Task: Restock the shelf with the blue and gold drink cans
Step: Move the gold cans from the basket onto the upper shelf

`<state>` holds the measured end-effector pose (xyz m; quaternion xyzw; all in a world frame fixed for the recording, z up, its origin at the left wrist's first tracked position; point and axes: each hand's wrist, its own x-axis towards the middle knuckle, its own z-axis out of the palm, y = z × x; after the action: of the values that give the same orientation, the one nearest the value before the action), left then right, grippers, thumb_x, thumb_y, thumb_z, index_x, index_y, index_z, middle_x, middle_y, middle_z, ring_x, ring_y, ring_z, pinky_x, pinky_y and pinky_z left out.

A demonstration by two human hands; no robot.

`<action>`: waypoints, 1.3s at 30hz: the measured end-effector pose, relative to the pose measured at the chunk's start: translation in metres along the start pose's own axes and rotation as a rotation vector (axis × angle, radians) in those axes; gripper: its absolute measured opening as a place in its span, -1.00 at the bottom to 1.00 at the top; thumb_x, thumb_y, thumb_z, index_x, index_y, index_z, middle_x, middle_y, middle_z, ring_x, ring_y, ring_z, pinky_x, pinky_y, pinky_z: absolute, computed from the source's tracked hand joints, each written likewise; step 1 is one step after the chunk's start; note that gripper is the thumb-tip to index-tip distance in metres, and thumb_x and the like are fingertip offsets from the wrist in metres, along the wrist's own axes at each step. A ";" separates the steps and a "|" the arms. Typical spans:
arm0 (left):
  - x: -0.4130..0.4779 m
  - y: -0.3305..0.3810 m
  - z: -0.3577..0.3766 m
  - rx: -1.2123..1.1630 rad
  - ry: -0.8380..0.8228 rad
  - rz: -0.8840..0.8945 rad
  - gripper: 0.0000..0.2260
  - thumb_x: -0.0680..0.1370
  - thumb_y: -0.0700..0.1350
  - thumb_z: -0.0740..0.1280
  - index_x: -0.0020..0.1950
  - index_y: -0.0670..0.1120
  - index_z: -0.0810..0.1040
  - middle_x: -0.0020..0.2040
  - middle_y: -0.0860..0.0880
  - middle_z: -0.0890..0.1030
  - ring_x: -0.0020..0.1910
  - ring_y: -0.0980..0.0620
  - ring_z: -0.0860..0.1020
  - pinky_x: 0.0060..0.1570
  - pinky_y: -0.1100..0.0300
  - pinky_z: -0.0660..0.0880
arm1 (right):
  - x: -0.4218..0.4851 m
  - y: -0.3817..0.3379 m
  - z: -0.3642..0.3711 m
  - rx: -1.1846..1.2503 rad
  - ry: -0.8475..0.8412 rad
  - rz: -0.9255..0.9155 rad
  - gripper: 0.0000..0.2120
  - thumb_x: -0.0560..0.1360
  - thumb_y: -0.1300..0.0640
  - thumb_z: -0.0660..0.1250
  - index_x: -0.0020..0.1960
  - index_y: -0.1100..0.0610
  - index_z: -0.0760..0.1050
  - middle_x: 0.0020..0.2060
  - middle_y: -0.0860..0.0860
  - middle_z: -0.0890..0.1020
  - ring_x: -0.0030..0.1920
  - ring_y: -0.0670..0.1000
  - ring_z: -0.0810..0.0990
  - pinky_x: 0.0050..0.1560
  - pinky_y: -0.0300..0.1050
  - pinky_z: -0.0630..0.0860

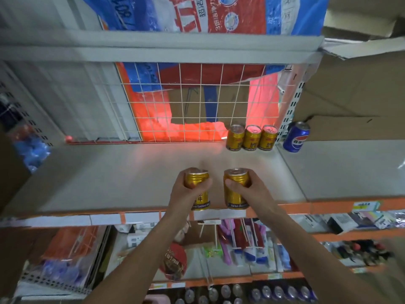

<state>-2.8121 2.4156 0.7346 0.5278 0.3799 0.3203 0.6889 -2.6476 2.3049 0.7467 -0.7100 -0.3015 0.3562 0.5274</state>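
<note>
Both forearms reach forward, bare. The left hand (188, 189) and right hand (247, 190) are side by side, fingers curled closed.

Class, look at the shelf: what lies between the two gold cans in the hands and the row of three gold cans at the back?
Head view: only bare grey shelf separates the held cans from the back row.

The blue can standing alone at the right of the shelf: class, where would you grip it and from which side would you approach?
Grip the blue can around its mid-body, coming from the front. It stands upright, slightly apart from the three gold cans on its left, with cardboard close behind, so the front and sides look free for fingers to wrap around it.
</note>
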 end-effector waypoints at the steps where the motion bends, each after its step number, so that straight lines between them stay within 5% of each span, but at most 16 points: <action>1: 0.007 -0.002 0.003 0.015 0.011 0.015 -0.56 0.41 -0.10 0.59 0.21 0.08 0.52 0.08 -0.02 0.67 0.02 -0.01 0.68 -0.03 0.07 0.65 | 0.009 0.002 0.001 0.009 -0.006 -0.002 -0.49 0.46 0.03 0.52 0.33 0.01 0.40 0.10 -0.02 0.63 0.06 -0.05 0.64 -0.06 -0.17 0.59; 6: 0.039 -0.022 0.017 0.108 0.029 0.082 -0.45 0.40 -0.07 0.61 0.29 0.09 0.44 0.14 0.00 0.63 0.12 0.03 0.63 0.09 0.11 0.60 | 0.053 0.019 -0.001 0.006 -0.058 -0.038 -0.44 0.38 0.15 0.59 0.28 0.04 0.41 0.09 -0.03 0.64 0.07 -0.09 0.63 0.03 -0.19 0.54; 12: 0.053 -0.035 0.031 0.170 0.080 0.234 -0.48 0.49 -0.28 0.50 0.35 -0.15 0.32 0.17 -0.17 0.55 0.05 0.12 0.59 -0.01 0.29 0.54 | 0.088 0.039 -0.009 -0.039 -0.136 -0.098 -0.25 0.22 0.13 0.66 0.30 0.03 0.37 0.15 0.02 0.60 0.15 -0.05 0.60 0.17 -0.04 0.57; 17: 0.051 -0.046 0.038 0.247 0.071 0.213 -0.32 0.41 -0.18 0.56 0.39 -0.09 0.23 0.23 -0.13 0.49 0.11 0.10 0.58 0.09 0.12 0.57 | 0.094 0.050 -0.014 -0.132 -0.194 -0.220 -0.23 0.19 0.10 0.62 0.28 -0.03 0.29 0.17 -0.01 0.52 0.12 -0.23 0.55 0.06 -0.30 0.52; 21: 0.044 -0.050 0.034 0.352 0.007 0.197 -0.14 0.29 0.02 0.48 0.46 -0.17 0.12 0.32 -0.20 0.41 0.28 -0.06 0.50 0.21 0.03 0.50 | 0.098 0.061 -0.020 -0.243 -0.254 -0.279 -0.06 0.21 0.24 0.65 0.38 -0.12 0.19 0.27 -0.20 0.42 0.27 -0.28 0.45 0.31 -0.19 0.43; 25: 0.042 -0.055 0.016 0.445 -0.087 0.166 -0.18 0.42 -0.27 0.52 0.52 -0.12 0.10 0.40 -0.12 0.39 0.37 0.08 0.46 0.27 0.18 0.47 | 0.095 0.065 -0.041 -0.341 -0.380 -0.264 0.00 0.34 0.23 0.54 0.49 -0.36 0.04 0.44 -0.09 0.36 0.40 -0.04 0.43 0.37 0.05 0.47; 27: 0.040 -0.057 0.015 0.467 -0.089 0.176 -0.19 0.44 -0.35 0.51 0.54 -0.16 0.10 0.38 -0.06 0.42 0.31 0.24 0.48 0.21 0.30 0.48 | 0.094 0.064 -0.048 -0.366 -0.395 -0.223 -0.12 0.41 0.18 0.52 0.52 -0.24 0.11 0.40 -0.09 0.44 0.32 -0.04 0.51 0.34 0.12 0.50; 29: 0.039 -0.058 0.017 0.461 -0.014 0.161 -0.18 0.40 -0.17 0.59 0.54 -0.06 0.21 0.34 0.01 0.52 0.27 0.21 0.54 0.21 0.21 0.52 | 0.096 0.064 -0.047 -0.373 -0.343 -0.225 -0.19 0.37 0.10 0.53 0.51 -0.05 0.21 0.33 -0.03 0.52 0.24 0.01 0.58 0.29 0.16 0.53; 32: 0.038 -0.064 0.022 0.477 0.110 0.133 -0.27 0.35 0.05 0.60 0.45 0.12 0.36 0.25 0.12 0.62 0.23 0.13 0.59 0.25 0.03 0.55 | 0.097 0.064 -0.039 -0.370 -0.289 -0.215 -0.28 0.40 0.16 0.57 0.46 0.07 0.29 0.23 0.00 0.57 0.15 0.01 0.59 0.22 -0.04 0.51; 36: 0.046 -0.066 0.024 0.525 0.150 0.148 -0.35 0.40 -0.07 0.61 0.40 0.10 0.39 0.20 0.18 0.60 0.17 0.28 0.58 0.17 0.32 0.53 | 0.100 0.072 -0.032 -0.336 -0.202 -0.199 -0.35 0.39 0.16 0.58 0.37 0.03 0.35 0.17 0.02 0.60 0.08 -0.01 0.59 0.02 -0.30 0.48; 39: 0.056 -0.060 0.023 0.575 0.160 0.201 -0.26 0.31 0.06 0.61 0.42 -0.05 0.41 0.24 -0.03 0.49 0.23 0.06 0.55 0.26 0.10 0.52 | 0.103 0.073 -0.028 -0.331 -0.174 -0.179 -0.38 0.37 0.15 0.60 0.32 0.02 0.38 0.13 -0.01 0.60 0.06 -0.04 0.58 -0.11 -0.51 0.41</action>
<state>-2.7618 2.4376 0.6698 0.7091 0.4536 0.3069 0.4443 -2.5628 2.3542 0.6624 -0.7240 -0.4621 0.3134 0.4051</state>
